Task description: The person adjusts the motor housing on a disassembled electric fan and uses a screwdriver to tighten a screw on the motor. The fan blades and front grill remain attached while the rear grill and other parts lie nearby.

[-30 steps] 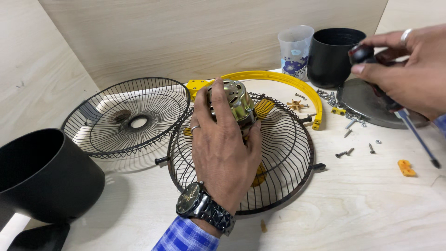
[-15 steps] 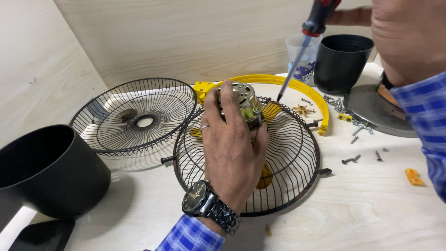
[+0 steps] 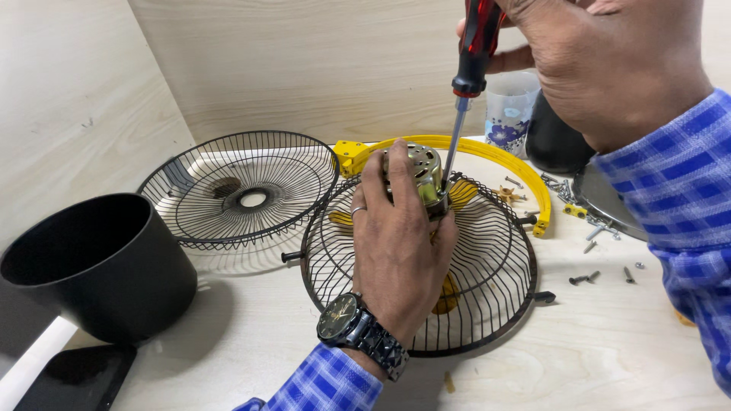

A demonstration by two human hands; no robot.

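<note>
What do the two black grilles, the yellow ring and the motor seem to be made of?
Both grilles: thin wire, likely steel, coated black. Ring: probably moulded plastic, smooth and evenly yellow. Motor in the left hand: metal, brassy and shiny. Right hand holds the screwdriver.

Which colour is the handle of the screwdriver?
The screwdriver handle is red and black, held in the right hand; the head view shows it.
</note>
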